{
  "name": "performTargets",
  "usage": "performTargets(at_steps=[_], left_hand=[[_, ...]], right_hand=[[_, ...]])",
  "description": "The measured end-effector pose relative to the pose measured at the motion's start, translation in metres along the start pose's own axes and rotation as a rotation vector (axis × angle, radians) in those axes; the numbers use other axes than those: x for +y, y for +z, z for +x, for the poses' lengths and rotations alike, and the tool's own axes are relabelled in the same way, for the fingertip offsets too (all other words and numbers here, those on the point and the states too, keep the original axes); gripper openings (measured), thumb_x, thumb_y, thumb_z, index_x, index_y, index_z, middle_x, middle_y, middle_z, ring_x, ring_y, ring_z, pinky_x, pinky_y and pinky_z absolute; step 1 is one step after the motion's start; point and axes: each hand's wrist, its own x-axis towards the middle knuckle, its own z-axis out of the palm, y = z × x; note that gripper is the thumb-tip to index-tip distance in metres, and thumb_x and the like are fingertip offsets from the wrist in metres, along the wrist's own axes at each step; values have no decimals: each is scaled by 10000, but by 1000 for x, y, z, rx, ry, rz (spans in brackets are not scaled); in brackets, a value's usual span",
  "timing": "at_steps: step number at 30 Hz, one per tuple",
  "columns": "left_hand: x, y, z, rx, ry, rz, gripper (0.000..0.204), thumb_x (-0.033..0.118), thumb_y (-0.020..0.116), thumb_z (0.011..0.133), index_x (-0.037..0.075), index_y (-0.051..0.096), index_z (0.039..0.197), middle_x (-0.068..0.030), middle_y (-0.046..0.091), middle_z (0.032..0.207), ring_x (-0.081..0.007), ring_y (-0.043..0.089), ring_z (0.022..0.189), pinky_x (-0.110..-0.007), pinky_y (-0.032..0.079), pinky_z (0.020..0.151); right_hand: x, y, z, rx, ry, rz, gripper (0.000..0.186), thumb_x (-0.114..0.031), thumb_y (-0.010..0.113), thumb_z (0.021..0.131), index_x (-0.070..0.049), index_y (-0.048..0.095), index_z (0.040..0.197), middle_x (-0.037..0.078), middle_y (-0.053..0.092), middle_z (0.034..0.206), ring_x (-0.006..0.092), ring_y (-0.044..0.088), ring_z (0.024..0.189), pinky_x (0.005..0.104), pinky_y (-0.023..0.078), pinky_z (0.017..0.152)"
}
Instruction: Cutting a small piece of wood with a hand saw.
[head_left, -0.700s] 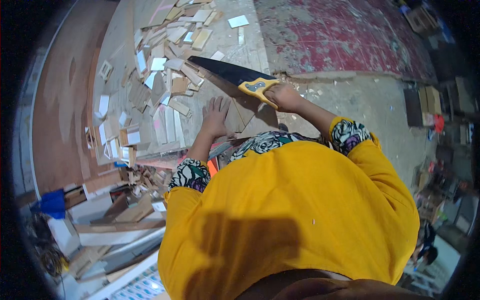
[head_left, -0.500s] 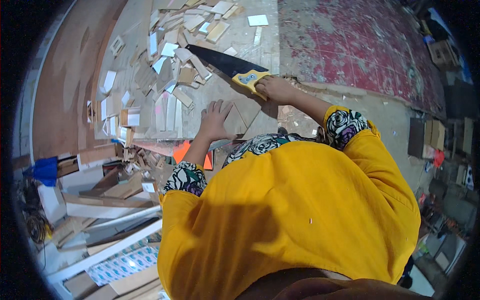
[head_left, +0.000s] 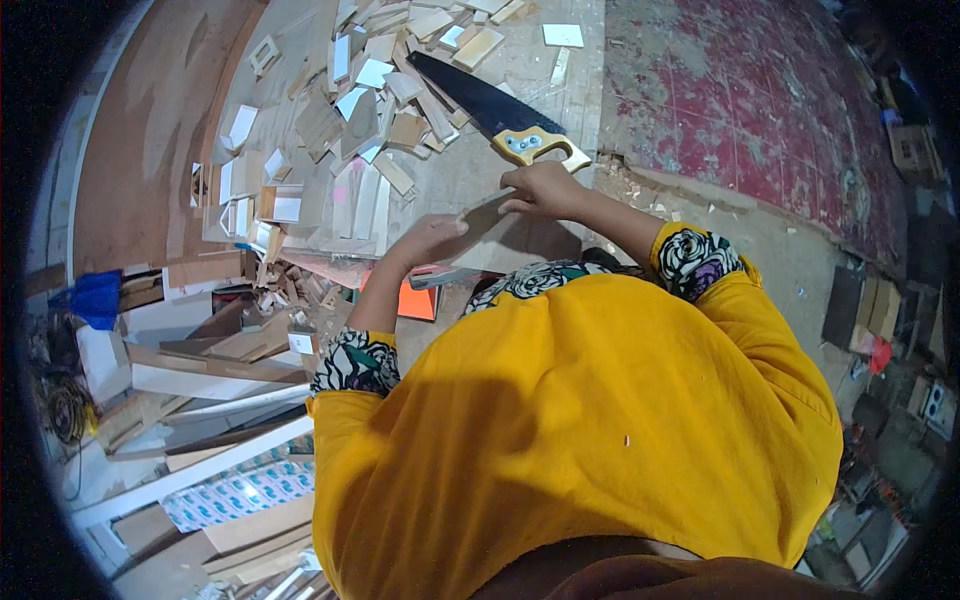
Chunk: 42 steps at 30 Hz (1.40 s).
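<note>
A hand saw [head_left: 480,98] with a dark blade and a pale yellow handle lies on the worktable [head_left: 450,178], just beyond my hands. Its handle is free of my fingers. Between my hands is a small flat wooden board [head_left: 484,217], tilted up off the tabletop near the table's front edge. My left hand [head_left: 430,241] is closed on the board's left end. My right hand [head_left: 545,190] pinches its right end with thumb and fingers. Part of the board is hidden behind my fingers.
Loose wood offcuts [head_left: 408,130] and white-faced pieces pile up on the table's left and far side. A white tile-like piece [head_left: 562,36] lies farther back. Stacked boards [head_left: 215,375] fill the floor at lower left. Red worn flooring [head_left: 740,120] lies to the right.
My right hand has let go of the saw and moved nearer to take the board's right end. My left hand, earlier spread flat on the board, now grips it. The board has been lifted and tilted.
</note>
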Motion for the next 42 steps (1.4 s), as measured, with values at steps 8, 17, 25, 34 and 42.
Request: performTargets(at_steps=[8,17,25,34,42], left_hand=[[26,4,2,477,371,868,367,343,670,777,50,684,998,-199,662,777,-317,660,727,-377,501,679],[43,-11,23,454,288,1066,385,375,684,749,75,694,991,-181,678,805,-330,663,765,-400,503,709],[56,-21,51,356,196,944,395,357,685,759,43,688,998,-165,687,834,-280,669,755,-370,503,706],[89,-16,58,326,264,941,488,437,663,746,0,688,960,-194,680,862,-297,671,788,-376,507,727],[82,-18,56,406,257,1102,408,338,703,752,18,684,1005,-128,697,879,-217,664,773,-329,503,728]], right_hand=[[-9,14,13,175,210,19,451,-545,625,765,-96,589,775,106,632,694,326,628,683,440,460,570],[-12,26,11,257,365,18,451,-546,621,764,-95,609,783,114,635,701,329,626,678,445,460,574],[-4,2,17,24,560,86,539,-582,620,755,-77,675,935,152,668,836,325,644,802,424,483,684],[25,-11,22,105,469,337,392,-383,628,832,-10,656,945,153,644,767,201,602,685,340,465,655],[27,6,18,186,323,205,483,-440,726,723,-29,654,965,143,657,795,232,631,724,348,474,667]])
